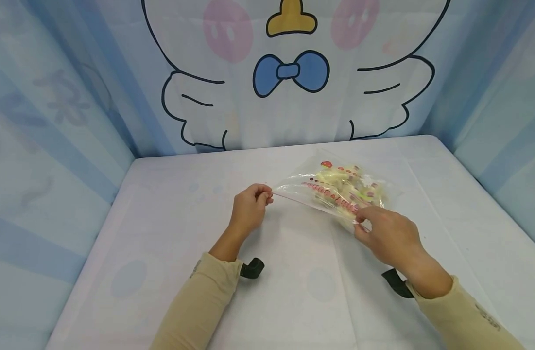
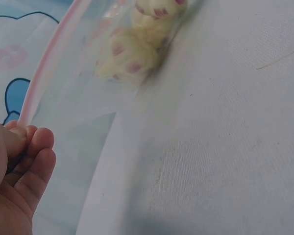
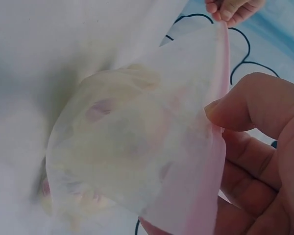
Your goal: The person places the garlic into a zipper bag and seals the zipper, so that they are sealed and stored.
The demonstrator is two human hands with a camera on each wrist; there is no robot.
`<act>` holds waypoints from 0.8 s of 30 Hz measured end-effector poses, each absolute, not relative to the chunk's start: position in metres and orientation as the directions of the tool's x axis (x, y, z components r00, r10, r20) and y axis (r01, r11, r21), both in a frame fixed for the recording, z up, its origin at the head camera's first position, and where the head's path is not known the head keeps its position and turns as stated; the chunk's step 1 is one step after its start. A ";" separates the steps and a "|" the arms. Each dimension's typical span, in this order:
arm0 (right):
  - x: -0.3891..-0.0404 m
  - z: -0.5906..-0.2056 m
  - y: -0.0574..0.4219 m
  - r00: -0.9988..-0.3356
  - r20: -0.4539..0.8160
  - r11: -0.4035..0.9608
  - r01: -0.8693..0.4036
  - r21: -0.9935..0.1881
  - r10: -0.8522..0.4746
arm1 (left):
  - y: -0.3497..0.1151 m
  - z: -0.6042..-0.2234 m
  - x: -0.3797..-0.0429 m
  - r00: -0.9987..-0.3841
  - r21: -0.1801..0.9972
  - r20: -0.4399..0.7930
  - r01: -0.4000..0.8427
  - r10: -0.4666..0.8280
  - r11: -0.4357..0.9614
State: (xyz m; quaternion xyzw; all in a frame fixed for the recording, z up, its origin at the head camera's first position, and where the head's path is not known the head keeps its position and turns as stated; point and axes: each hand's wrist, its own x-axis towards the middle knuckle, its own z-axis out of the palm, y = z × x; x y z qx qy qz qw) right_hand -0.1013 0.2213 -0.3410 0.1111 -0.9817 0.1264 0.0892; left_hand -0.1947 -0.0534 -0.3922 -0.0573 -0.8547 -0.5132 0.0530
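A clear zip bag (image 1: 311,194) with red print and a pink zip edge lies at the table's right half, its near edge lifted. Several pale yellow pieces with purple-pink spots (image 2: 132,56) show through the plastic; I cannot tell their exact kind. At one end of the zip edge, my left hand (image 1: 251,206) pinches the corner between thumb and fingers. My right hand (image 1: 391,238) pinches the same edge nearer its other end, with thumb and forefinger on the pink strip (image 3: 220,98). The edge is stretched taut between both hands.
A white cloth covers the table (image 1: 171,233). Behind it hangs a printed curtain (image 1: 289,116) with a blue bow tie, and pale blue curtains (image 1: 53,170) close off the sides. Black straps (image 1: 252,268) show at both cuffs.
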 end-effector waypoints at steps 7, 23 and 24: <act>-0.100 -0.344 0.225 -0.965 0.193 0.945 -0.223 -0.239 -0.179 | -0.056 -0.393 -0.195 -0.989 0.872 0.145 0.143 0.033 0.469; -0.092 -0.350 0.248 -0.975 0.179 0.948 -0.179 -0.262 -0.135 | -0.066 -0.397 -0.198 -0.990 0.860 0.142 0.126 0.005 0.494; -0.092 -0.351 0.249 -0.973 0.186 0.948 -0.180 -0.263 -0.133 | -0.067 -0.397 -0.198 -0.990 0.860 0.142 0.124 0.002 0.495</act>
